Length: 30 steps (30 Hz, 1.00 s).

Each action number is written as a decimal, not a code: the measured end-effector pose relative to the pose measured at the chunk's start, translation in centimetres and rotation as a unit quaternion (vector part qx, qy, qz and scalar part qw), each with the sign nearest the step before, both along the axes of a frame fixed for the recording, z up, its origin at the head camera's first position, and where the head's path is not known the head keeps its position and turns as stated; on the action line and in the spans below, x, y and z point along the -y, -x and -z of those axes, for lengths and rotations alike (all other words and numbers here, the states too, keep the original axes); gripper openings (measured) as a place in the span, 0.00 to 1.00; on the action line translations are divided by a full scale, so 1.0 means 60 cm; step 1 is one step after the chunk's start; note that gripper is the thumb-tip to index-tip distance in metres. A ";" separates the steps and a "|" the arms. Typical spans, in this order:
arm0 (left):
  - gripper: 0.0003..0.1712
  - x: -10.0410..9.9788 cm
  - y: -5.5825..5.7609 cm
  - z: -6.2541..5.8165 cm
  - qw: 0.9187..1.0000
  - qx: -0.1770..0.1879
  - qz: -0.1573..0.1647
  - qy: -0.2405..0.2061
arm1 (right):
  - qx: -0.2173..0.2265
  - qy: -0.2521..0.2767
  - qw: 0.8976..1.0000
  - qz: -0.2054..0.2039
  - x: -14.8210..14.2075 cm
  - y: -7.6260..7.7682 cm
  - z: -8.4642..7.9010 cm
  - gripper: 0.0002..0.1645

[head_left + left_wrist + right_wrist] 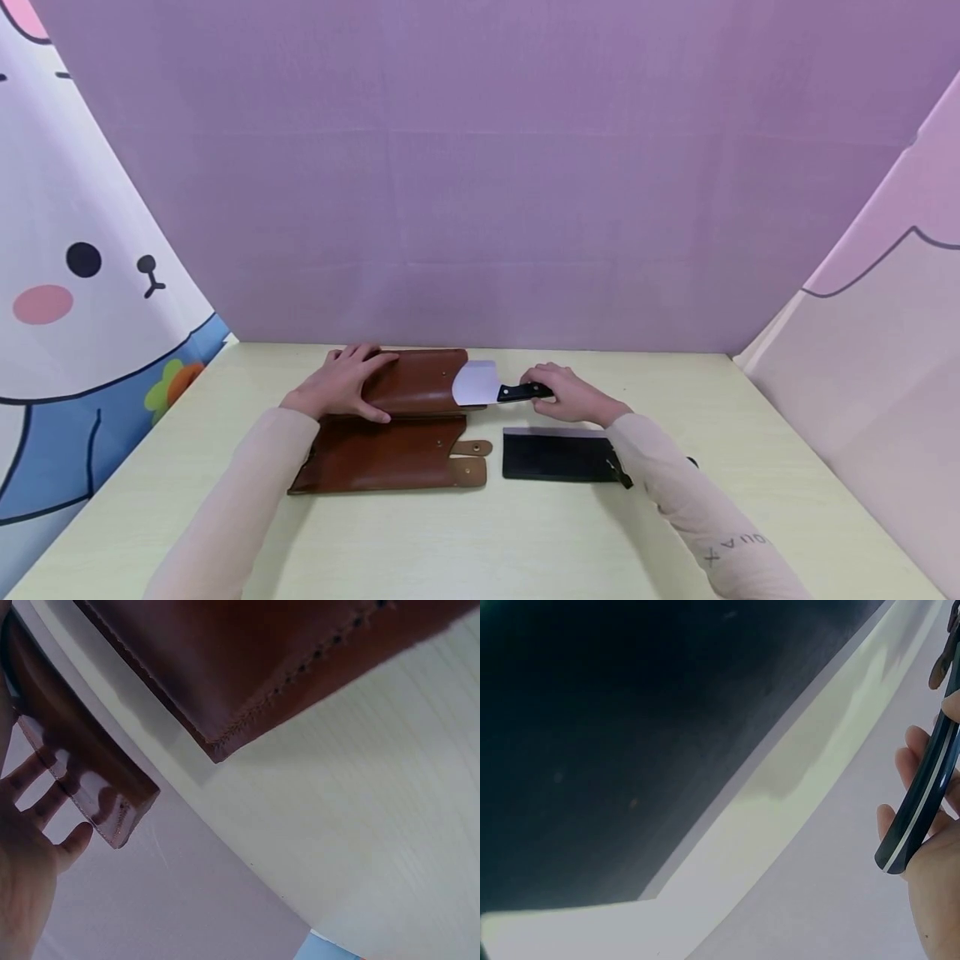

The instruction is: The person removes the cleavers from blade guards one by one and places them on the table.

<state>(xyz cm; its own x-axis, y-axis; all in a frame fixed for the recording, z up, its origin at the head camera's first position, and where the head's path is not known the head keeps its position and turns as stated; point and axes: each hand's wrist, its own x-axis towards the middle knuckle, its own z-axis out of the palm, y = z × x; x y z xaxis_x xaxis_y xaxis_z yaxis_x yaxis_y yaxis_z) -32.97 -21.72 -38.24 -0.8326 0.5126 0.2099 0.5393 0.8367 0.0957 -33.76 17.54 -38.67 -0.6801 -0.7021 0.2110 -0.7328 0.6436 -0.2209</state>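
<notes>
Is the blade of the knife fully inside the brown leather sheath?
No, in the head view much of the pale blade still shows outside the brown leather sheath, while the right hand holds the black handle.

Both forearms extend forward, sleeved to the wrists. Left hand (pixel 347 385) lies palm-down, fingers straight and spread, thumb set apart toward the body. Right hand (pixel 572 394) is curled, fingers and thumb closed in a pinching grip at its leftward side.
</notes>
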 end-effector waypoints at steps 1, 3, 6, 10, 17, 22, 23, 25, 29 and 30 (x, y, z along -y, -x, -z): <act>0.59 0.000 0.000 0.000 1.000 -0.001 0.000 0.000 | 0.000 0.000 1.000 0.000 -0.001 0.000 -0.001 0.15; 0.59 0.001 0.001 0.001 1.000 -0.001 -0.001 0.001 | 0.001 0.001 1.000 0.000 -0.003 0.000 -0.002 0.15; 0.59 0.002 0.000 0.000 1.000 0.001 -0.003 0.003 | 0.003 0.000 1.000 0.002 -0.006 -0.001 -0.003 0.15; 0.59 0.002 -0.003 -0.002 1.000 0.002 -0.005 0.004 | 0.001 -0.001 1.000 0.001 -0.011 0.000 -0.003 0.15; 0.58 0.002 -0.006 -0.004 1.000 -0.006 -0.001 -0.001 | -0.002 0.013 1.000 -0.007 -0.022 0.001 -0.001 0.16; 0.59 0.003 -0.004 -0.002 1.000 -0.002 -0.006 0.001 | -0.004 0.016 1.000 -0.009 -0.027 0.001 -0.001 0.16; 0.59 0.004 -0.004 -0.001 1.000 -0.001 -0.007 0.000 | -0.005 0.016 1.000 -0.010 -0.029 0.001 -0.001 0.16; 0.59 0.004 -0.003 -0.001 1.000 0.000 -0.008 0.000 | -0.007 0.016 1.000 -0.009 -0.031 0.001 -0.001 0.16; 0.59 0.005 -0.004 0.000 1.000 -0.001 -0.006 -0.002 | -0.011 0.018 1.000 -0.009 -0.037 0.000 0.000 0.16; 0.59 0.005 -0.004 0.000 1.000 -0.002 -0.006 -0.001 | -0.012 0.019 1.000 -0.009 -0.038 0.000 0.000 0.16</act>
